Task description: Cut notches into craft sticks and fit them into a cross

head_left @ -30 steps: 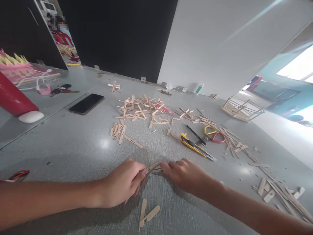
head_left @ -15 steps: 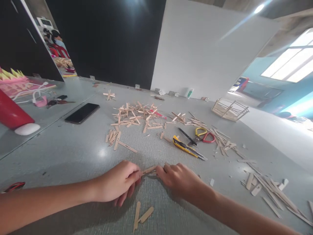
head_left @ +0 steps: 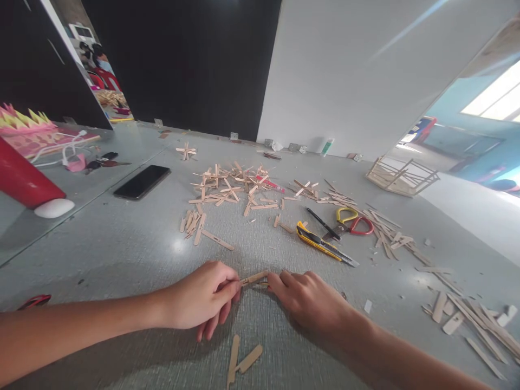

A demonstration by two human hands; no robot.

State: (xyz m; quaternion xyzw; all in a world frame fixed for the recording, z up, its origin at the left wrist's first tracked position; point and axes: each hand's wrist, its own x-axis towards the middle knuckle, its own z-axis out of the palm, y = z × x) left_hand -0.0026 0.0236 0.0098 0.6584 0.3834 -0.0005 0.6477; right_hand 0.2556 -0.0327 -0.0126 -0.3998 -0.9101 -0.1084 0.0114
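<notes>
Arms come in low from both sides and meet in the middle of the gray table [head_left: 122, 254]. Left hand [head_left: 203, 298] is curled, and its fingers pinch one end of the wooden sticks [head_left: 254, 279]. Right hand [head_left: 311, 298] lies knuckles up, with its fingers pinching the other end. The sticks sit between the two hands, just above the table. Two more glued sticks [head_left: 241, 360] lie close by. A yellow box cutter [head_left: 320, 244] and scissors [head_left: 349, 223] rest farther back.

Grey floor [head_left: 109, 249] meets black wall [head_left: 195, 59], white wall [head_left: 357, 70].
</notes>
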